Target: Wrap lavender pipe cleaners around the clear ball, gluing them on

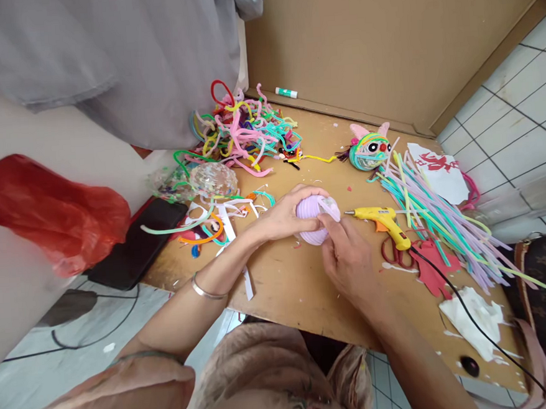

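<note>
Fingers of my left hand point(285, 215) are curled around a lilac ball point(307, 209), grasping it from the left, above the table point(278, 285) and near its front edge. Fingers of my right hand point(349, 255) are bent against its right end, touching; I cannot tell whether they pinch a fuzzy strand or only press. I judge the ball light and probably hollow, soft on top with a firmer core, so a cupped hold around its sides suits it; squeezing might shift the fuzzy rows.

At far left hangs red plastic point(58, 207), above a dark flat thing point(135, 245). Next come a clear ball point(212, 179), white paper strips point(227, 223) reaching toward the front edge, and a tangled heap of coloured fuzzy stems point(239, 129) behind, all left of my 2 hands. A glue stick point(286, 92) lies at the back.

Right of me, an eared ball point(367, 154) with eyes sits farther back. 1 yellow glue gun point(376, 216) lies just beside my right fingers, nozzle pointing at them; it could be hot, so it is the main obstacle. Scissors point(393, 255) lie below it, then red cutouts point(431, 268), a loose bundle of straight stems point(446, 217) and crumpled white tissue point(472, 321), crossed by the gun's black cord point(462, 303).
</note>
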`<state>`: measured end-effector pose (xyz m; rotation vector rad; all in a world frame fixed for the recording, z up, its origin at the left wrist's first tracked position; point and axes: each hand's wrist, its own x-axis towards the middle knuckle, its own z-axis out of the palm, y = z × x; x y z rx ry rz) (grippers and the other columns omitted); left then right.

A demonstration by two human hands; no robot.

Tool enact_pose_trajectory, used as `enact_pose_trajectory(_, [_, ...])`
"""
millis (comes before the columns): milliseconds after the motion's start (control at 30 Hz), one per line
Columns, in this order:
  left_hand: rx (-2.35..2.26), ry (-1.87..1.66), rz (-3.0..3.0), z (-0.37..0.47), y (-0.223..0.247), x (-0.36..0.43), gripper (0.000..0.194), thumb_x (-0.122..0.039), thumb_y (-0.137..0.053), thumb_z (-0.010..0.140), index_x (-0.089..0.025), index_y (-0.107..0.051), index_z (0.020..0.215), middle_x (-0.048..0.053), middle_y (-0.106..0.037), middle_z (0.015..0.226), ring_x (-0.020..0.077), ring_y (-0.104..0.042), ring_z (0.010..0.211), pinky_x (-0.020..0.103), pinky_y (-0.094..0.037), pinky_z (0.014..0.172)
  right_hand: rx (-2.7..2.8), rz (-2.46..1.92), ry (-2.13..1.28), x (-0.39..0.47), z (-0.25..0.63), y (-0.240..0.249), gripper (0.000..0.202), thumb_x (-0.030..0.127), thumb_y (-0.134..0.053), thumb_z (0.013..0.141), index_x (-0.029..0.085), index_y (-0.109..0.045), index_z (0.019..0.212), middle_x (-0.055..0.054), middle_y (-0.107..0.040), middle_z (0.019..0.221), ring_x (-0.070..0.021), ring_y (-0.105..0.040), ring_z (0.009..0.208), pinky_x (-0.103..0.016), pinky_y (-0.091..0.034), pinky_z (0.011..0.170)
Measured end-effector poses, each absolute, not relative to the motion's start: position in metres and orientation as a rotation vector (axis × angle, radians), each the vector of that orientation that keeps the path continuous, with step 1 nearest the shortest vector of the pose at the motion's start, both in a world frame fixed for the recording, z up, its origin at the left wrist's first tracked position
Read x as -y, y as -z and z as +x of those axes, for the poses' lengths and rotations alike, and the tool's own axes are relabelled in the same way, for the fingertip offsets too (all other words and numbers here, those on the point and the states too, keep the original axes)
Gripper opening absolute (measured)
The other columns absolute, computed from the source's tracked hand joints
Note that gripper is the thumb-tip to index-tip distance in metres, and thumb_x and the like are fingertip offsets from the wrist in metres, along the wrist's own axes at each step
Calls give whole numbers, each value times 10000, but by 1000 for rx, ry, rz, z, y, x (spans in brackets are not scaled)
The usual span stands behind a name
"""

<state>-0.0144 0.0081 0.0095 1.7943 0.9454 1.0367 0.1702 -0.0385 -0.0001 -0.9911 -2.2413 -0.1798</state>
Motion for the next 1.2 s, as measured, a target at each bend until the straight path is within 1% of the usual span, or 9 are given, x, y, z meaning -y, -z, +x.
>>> enact_pose_trajectory(167, [-935,-1025,1800,-16,-7,-11,484,-282,-676,728,-202,-624,1202,101,-596,1265,270,-559,1201,458,-418,1089,2253,-1016,239,38,171,2,481,51,-434,832,168,-523,1290,-63,-605,870,-195,-574,719,-295,-469,595])
enact_pose_trajectory(333, [-930,-1027,1816,-17,-4,-14,504,-304,-683,720,-186,-625,1207,106,-607,1259,271,-569,1194,450,-428,1082,2269,-1032,254,37,169,5,472,61,-436,835,148,-532,1288,-77,-612,885,-208,-585,753,-303,-481,621])
enact_pose_trajectory(500, [-977,-1007,1845,-16,-5,-14,510,-290,-663,729,-162,-619,1222,112,-618,1250,268,-577,1194,454,-422,1097,2277,-1070,169,39,170,1,481,72,-437,835,134,-556,1297,-95,-620,919,-224,-590,780,-320,-500,646])
enact_pose_trajectory(633, [-1004,-999,1876,-10,-7,-13,516,-277,-687,709,-175,-630,1212,104,-620,1251,263,-583,1198,451,-420,1108,2230,-1066,107,41,175,2,453,81,-429,861,146,-558,1290,-97,-639,934,-213,-599,778,-322,-512,680])
enact_pose_trajectory(767, [-1035,-1012,1891,-3,-9,-12,511,-253,-696,698,-181,-638,1201,98,-614,1253,272,-571,1214,461,-417,1117,2168,-1059,56,42,179,7,427,90,-421,873,143,-561,1273,-129,-664,1015,-233,-633,882,-346,-528,743])
enact_pose_trajectory(867, [-1076,-1003,1931,0,-9,-10,507,-242,-711,694,-207,-649,1196,79,-581,1287,272,-521,1287,455,-366,1170,2136,-1069,62,43,179,10,437,92,-429,862,152,-565,1274,-141,-671,1062,-252,-641,937,-373,-533,784])
enact_pose_trajectory(967, [-1114,-1016,1920,1,-8,-7,502,-242,-706,717,-218,-645,1215,79,-547,1305,262,-505,1309,428,-365,1177,2126,-1084,114,42,178,12,437,95,-429,860,172,-572,1265,-129,-681,1041,-252,-645,916,-384,-533,801])
enact_pose_trajectory(1067, [-1140,-1051,1899,2,-7,-4,506,-236,-710,725,-224,-635,1226,74,-561,1270,264,-507,1296,436,-380,1162,2128,-1084,165,40,179,14,435,96,-434,859,182,-575,1262,-118,-687,1013,-240,-647,880,-374,-532,795])
enact_pose_trajectory(1200, [-1138,-1063,1898,5,-6,-1,514,-231,-715,729,-189,-628,1234,99,-563,1272,276,-496,1299,434,-384,1152,2133,-1038,196,37,182,16,425,98,-439,863,181,-573,1258,-120,-691,1020,-233,-647,854,-359,-528,775])
